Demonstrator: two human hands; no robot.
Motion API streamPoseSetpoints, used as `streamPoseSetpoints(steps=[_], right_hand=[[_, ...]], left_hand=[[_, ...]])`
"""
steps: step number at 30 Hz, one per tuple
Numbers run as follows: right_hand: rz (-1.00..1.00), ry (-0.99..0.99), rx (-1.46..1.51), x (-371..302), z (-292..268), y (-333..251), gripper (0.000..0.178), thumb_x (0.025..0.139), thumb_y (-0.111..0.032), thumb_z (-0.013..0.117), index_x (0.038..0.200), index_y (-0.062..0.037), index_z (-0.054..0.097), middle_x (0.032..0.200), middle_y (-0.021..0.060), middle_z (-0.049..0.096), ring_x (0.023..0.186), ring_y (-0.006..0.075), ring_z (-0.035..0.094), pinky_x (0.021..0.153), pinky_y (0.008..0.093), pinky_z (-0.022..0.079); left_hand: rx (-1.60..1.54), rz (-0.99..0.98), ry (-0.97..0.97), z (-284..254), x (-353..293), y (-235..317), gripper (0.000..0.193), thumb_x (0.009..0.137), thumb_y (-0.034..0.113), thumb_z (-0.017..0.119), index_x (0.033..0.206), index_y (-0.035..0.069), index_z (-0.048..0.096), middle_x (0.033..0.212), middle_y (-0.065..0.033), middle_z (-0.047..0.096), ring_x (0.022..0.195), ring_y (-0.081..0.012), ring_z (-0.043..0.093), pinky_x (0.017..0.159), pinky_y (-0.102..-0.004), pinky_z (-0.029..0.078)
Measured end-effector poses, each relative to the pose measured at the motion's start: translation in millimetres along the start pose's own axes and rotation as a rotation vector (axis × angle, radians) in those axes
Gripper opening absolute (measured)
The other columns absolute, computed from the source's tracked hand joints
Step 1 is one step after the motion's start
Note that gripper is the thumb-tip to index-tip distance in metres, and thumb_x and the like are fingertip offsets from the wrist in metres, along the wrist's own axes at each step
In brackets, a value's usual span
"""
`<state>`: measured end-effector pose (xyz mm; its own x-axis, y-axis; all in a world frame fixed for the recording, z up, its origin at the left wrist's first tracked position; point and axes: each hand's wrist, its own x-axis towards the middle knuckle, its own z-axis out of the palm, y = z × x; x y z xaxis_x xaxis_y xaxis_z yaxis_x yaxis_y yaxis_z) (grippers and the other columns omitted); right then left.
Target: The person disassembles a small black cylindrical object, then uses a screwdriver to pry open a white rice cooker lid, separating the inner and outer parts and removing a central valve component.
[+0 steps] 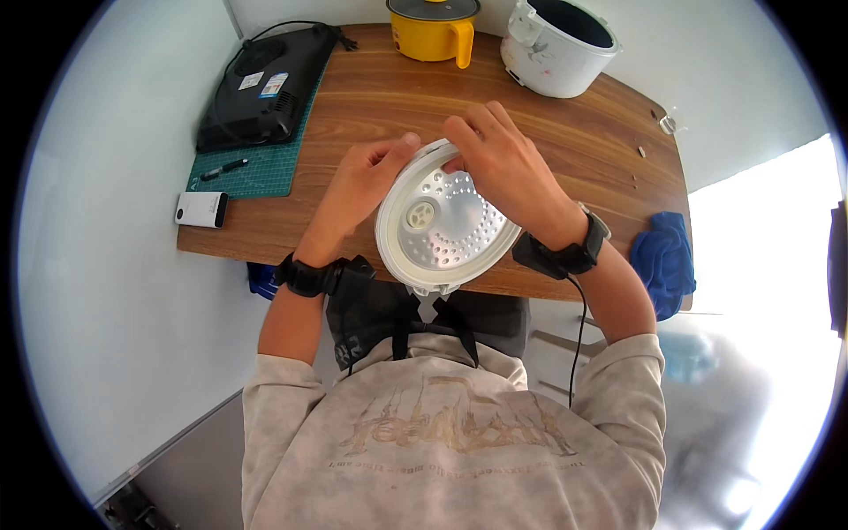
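A round rice cooker lid point(454, 231) is tilted up in front of me over the table's near edge. Its dimpled silver inner plate faces me, ringed by a white rim, with a small round vent on the left side. My left hand point(364, 181) grips the lid's upper left edge, thumb near the rim and the other fingers partly hidden. At the top of the rim, my right hand point(511, 170) has its fingers bent over the edge, with its thumb on the inner side. The white rice cooker body point(549, 62) stands apart at the back right, its dark inside showing.
Behind, a yellow pot point(422, 37) stands on the wooden table point(353, 93). On the left, an upturned black appliance point(265, 97) partly covers a green cutting mat point(252, 181) with a pen point(223, 170). A white device point(201, 209) sits nearby. Blue cloth point(662, 261) hangs at the right edge.
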<state>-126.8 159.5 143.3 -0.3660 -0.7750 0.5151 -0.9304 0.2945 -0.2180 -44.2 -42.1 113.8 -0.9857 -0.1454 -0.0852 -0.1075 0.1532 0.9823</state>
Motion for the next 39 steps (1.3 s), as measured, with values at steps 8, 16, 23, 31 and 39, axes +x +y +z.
streamPoseSetpoints(steps=[8,16,23,31,39], right_hand=[[0.051,0.04,0.002,-2.7,3.2,10.8,0.027,0.084,-0.001,0.071,0.107,-0.0031,0.056,0.101,0.0136,0.056,0.104,0.0336,0.055,0.083,0.0438,0.054],[0.034,-0.03,0.127,-6.8,8.6,8.1,0.04,0.079,-0.002,0.077,0.112,-0.0011,0.055,0.11,0.0182,0.052,0.109,0.0372,0.051,0.096,0.0433,0.047],[0.053,-0.086,0.047,-10.6,23.5,11.5,0.061,0.069,-0.001,0.085,0.118,0.001,0.05,0.114,0.0225,0.049,0.111,0.0399,0.051,0.095,0.044,0.051],[0.138,-0.003,0.058,-10.7,29.7,18.7,0.055,0.072,-0.003,0.084,0.114,0.0034,0.05,0.114,0.0224,0.05,0.11,0.0407,0.05,0.091,0.0447,0.052],[0.162,0.002,0.163,-9.8,34.0,28.2,0.049,0.076,-0.008,0.084,0.112,0.0025,0.052,0.115,0.02,0.055,0.11,0.0397,0.052,0.096,0.0464,0.047]], left_hand=[[-0.269,0.007,-0.062,12.9,-8.6,-12.7,0.049,0.11,0.043,0.048,0.12,0.0,0.068,0.102,-0.0037,0.069,0.092,-0.0079,0.062,0.079,-0.0261,0.051],[-0.396,-0.104,-0.006,7.9,5.3,-30.7,0.051,0.109,0.045,0.047,0.128,0.001,0.065,0.116,-0.0089,0.071,0.102,-0.0147,0.069,0.085,-0.0284,0.056],[-0.485,-0.197,-0.037,12.2,3.9,-21.4,0.056,0.106,0.05,0.051,0.131,0.001,0.064,0.117,-0.01,0.071,0.103,-0.0148,0.069,0.085,-0.0283,0.057],[-0.501,-0.225,-0.165,5.4,16.6,-20.1,0.044,0.107,0.041,0.053,0.13,0.005,0.064,0.117,-0.0059,0.07,0.106,-0.013,0.067,0.09,-0.0279,0.054],[-0.636,-0.272,-0.198,2.5,26.2,-36.3,0.043,0.105,0.038,0.056,0.132,0.005,0.063,0.118,-0.0071,0.071,0.103,-0.0143,0.069,0.088,-0.0298,0.057]])
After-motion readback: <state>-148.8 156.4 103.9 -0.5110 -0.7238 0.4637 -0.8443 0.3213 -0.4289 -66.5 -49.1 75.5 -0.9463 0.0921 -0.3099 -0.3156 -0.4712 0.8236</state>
